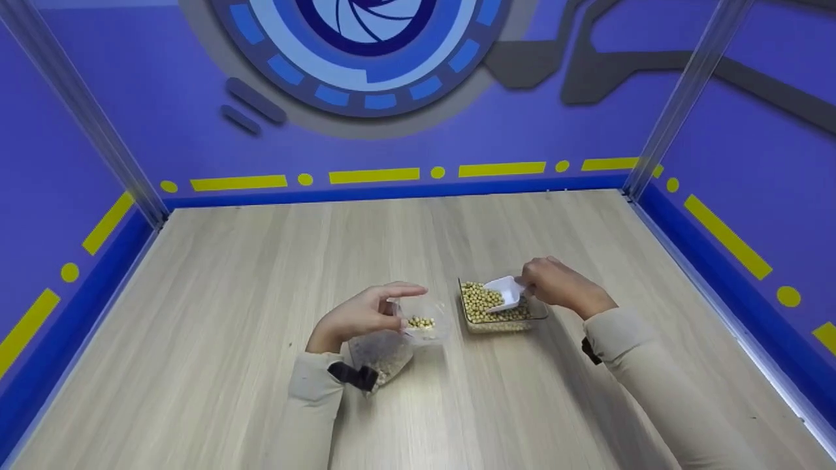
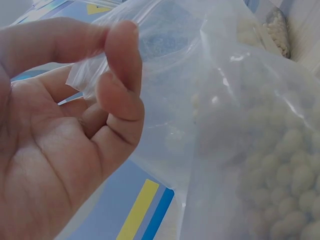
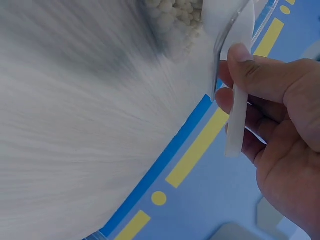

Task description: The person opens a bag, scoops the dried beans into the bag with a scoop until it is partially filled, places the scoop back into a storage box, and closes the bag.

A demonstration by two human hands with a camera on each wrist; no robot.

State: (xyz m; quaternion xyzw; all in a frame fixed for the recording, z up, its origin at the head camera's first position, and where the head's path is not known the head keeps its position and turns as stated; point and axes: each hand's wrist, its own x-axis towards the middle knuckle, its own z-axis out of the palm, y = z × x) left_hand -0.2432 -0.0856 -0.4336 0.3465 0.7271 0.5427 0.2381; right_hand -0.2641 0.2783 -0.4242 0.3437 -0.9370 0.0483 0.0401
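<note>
My left hand (image 1: 359, 318) holds the mouth of a clear zip-top plastic bag (image 1: 384, 354), with its fingers curled at the bag's edge. Soybeans (image 2: 292, 175) fill the lower part of the bag, and some show through its opening. To the right stands a clear rectangular glass container (image 1: 501, 328) of soybeans (image 1: 479, 301). A white scoop (image 1: 505, 292) lies tilted with its bowl among those beans. My right hand (image 1: 560, 284) grips the scoop's handle (image 3: 237, 122) above the container's right side, thumb against fingers.
A light wood-grain table (image 1: 248, 274) lies under everything. Blue panels with yellow marks (image 1: 373, 175) wall it at the back and both sides, with metal posts (image 1: 679, 98) at the back corners.
</note>
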